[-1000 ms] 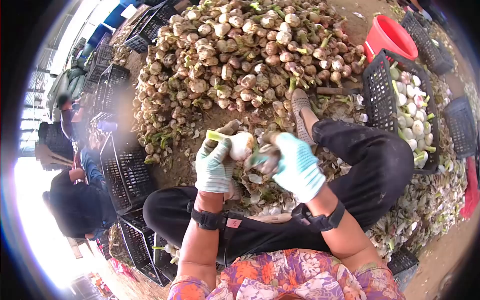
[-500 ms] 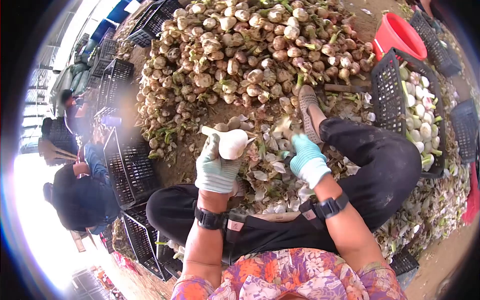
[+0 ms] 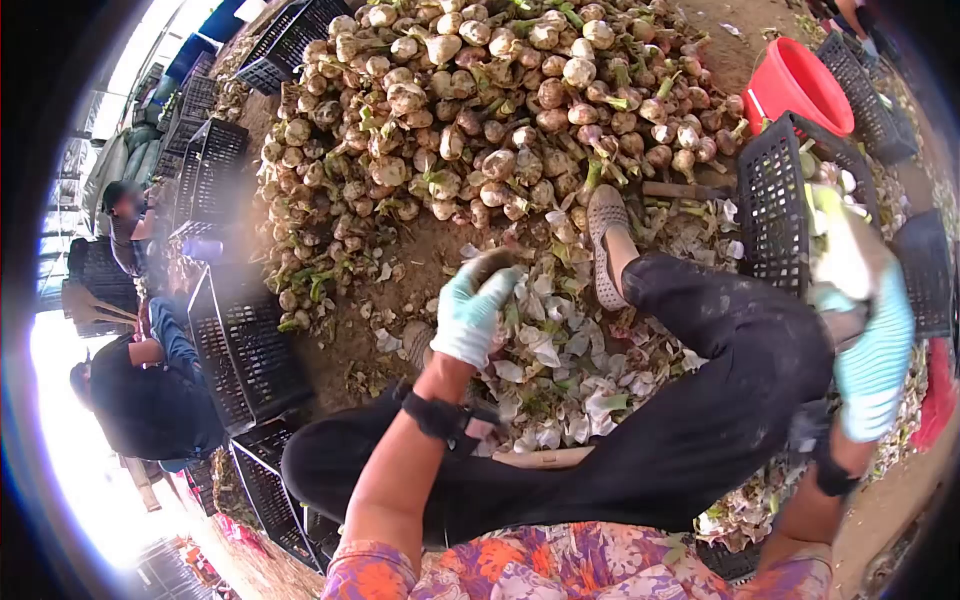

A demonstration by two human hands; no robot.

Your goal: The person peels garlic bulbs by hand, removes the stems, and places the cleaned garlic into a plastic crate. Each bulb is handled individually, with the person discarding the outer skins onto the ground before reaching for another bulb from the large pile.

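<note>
My left hand (image 3: pixel 472 312), in a pale striped glove with soiled fingertips, is held over the loose garlic skins (image 3: pixel 560 350). Its thumb and fingers are apart, and nothing shows between them. Far to the right, my gloved right hand (image 3: pixel 875 350) is smeared by motion at the near end of the black crate (image 3: pixel 775 215). It grips a white garlic bulb (image 3: pixel 845 250) with a greenish stem, also blurred. Other cleaned bulbs in the crate are partly hidden behind that hand.
A big heap of unpeeled garlic (image 3: pixel 480 120) lies in front of me. A red bucket (image 3: pixel 800 85) stands behind the crate. More black crates (image 3: pixel 245 345) line the left, where two people sit. My outstretched leg (image 3: pixel 720 350) lies between the skins and the right-hand crate.
The white garlic bulb has left my left hand; a bulb is now in my right hand, which has swung right from the skins to the crate. My left hand has opened and shifted slightly right.
</note>
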